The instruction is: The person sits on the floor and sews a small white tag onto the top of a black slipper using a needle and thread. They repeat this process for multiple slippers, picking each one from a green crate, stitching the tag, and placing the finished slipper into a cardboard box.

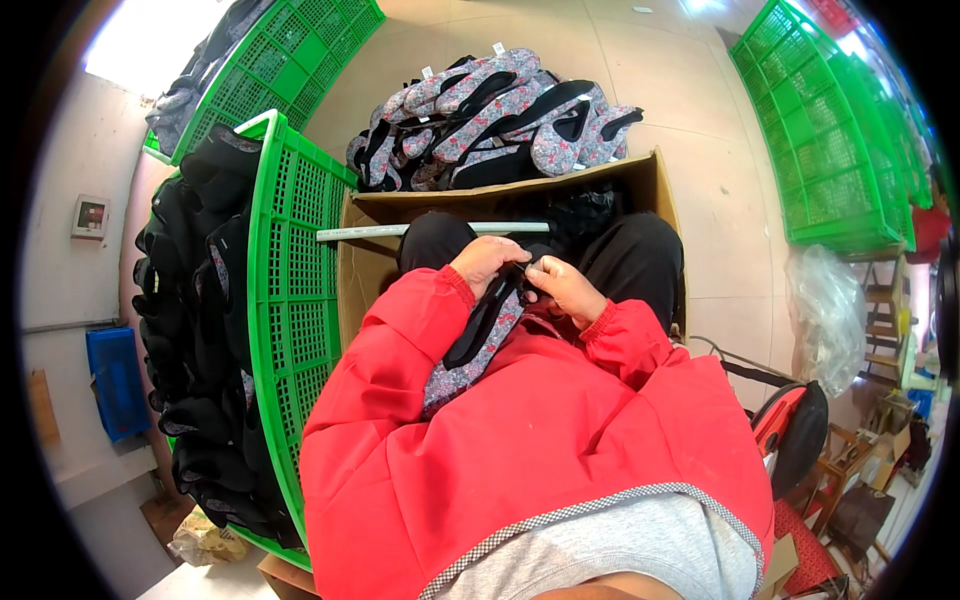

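Note:
Over my lap, my left hand (487,262) and my right hand (565,290) come close together, fingers pinched on the tip of a grey floral and black fabric piece (478,362). It has a shoe-upper shape, and its long body hangs toward my red sleeve. The exact spot between my fingertips is dark and too small to make out. In front of my knees, a heap of similar floral and black fabric pieces (490,115) lies beyond the cardboard box (510,185).
At my left stands a green crate (298,330), with black fabric pieces (200,370) piled beside its wall. A pale bar (350,233) crosses the box. Another green crate (290,60) is at the far left, and stacked green crates (820,130) are at the far right, near clear plastic (828,315).

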Demonstrator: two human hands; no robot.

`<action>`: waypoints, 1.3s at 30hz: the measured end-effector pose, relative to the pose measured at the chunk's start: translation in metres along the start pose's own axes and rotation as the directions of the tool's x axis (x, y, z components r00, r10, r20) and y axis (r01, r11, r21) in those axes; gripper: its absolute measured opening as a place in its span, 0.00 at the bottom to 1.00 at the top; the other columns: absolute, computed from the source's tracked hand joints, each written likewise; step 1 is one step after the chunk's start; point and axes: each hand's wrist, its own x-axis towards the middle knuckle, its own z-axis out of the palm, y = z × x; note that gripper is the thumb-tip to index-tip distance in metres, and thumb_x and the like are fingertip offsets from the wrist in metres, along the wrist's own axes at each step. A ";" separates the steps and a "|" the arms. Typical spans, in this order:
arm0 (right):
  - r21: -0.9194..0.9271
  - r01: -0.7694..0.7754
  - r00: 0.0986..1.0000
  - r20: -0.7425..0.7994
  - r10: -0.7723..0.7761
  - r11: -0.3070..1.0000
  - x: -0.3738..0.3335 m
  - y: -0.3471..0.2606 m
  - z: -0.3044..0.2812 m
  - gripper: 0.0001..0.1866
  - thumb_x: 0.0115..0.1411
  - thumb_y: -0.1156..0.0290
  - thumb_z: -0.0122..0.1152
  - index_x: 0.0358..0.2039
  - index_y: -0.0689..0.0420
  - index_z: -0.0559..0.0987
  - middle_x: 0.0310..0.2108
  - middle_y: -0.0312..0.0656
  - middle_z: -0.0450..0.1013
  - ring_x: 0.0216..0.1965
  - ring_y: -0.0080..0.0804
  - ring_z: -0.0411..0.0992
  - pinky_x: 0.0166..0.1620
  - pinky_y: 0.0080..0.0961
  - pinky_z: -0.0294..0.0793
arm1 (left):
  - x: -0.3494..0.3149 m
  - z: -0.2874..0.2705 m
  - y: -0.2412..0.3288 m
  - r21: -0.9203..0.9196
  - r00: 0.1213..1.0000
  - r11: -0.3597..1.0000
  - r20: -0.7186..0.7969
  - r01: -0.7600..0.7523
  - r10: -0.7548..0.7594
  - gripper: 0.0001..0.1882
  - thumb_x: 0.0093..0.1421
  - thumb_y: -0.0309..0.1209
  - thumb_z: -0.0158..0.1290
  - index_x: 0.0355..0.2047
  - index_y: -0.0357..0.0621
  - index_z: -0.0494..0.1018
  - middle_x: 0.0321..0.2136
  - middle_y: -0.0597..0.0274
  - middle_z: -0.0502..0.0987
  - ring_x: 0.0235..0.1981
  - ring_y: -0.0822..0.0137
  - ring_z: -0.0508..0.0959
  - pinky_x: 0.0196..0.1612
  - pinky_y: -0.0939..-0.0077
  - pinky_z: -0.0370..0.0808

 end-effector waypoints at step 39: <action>0.301 0.104 0.995 -0.034 -0.098 0.948 0.001 0.033 -0.011 0.12 0.70 0.59 0.51 0.44 0.54 0.71 0.28 0.36 0.70 0.16 0.14 0.52 0.18 0.12 0.50 | -0.063 0.004 0.028 0.795 0.899 0.490 0.151 -0.358 0.411 0.16 0.53 0.25 0.60 0.44 0.38 0.76 0.30 0.67 0.76 0.33 0.72 0.75 0.41 0.78 0.74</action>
